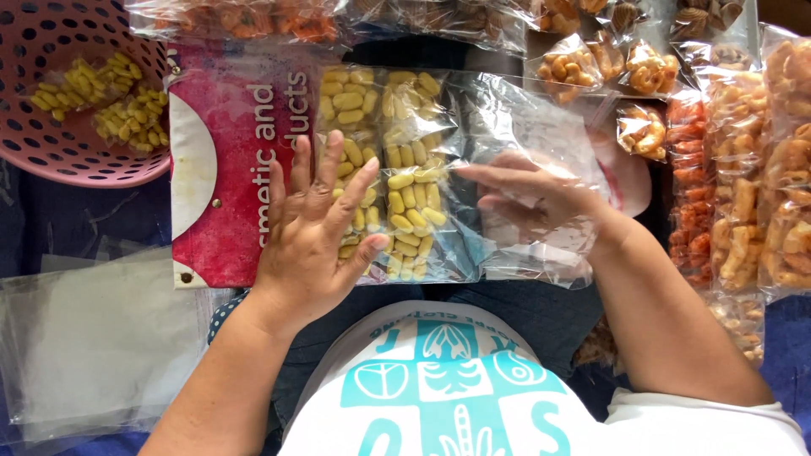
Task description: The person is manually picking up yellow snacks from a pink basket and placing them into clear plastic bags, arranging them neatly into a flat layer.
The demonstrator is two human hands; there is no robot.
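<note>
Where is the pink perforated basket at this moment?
In the head view, the pink perforated basket sits at the top left corner, left of the red board under the left hand, and holds small bags of yellow snacks.

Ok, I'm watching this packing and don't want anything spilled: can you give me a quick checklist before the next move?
1. Left hand flat on the yellow snack packs: ok.
2. Right hand inside or under the clear bag: cannot tell which, the film hides it.
3. Yellow packs lie in rows inside their outer bag: ok.
4. Packs rest on the red board, not hanging off it: ok.
5. Pink basket with more yellow packs stands apart at the far left: ok.
6. Orange snack bags at the right sealed: cannot tell.
</note>
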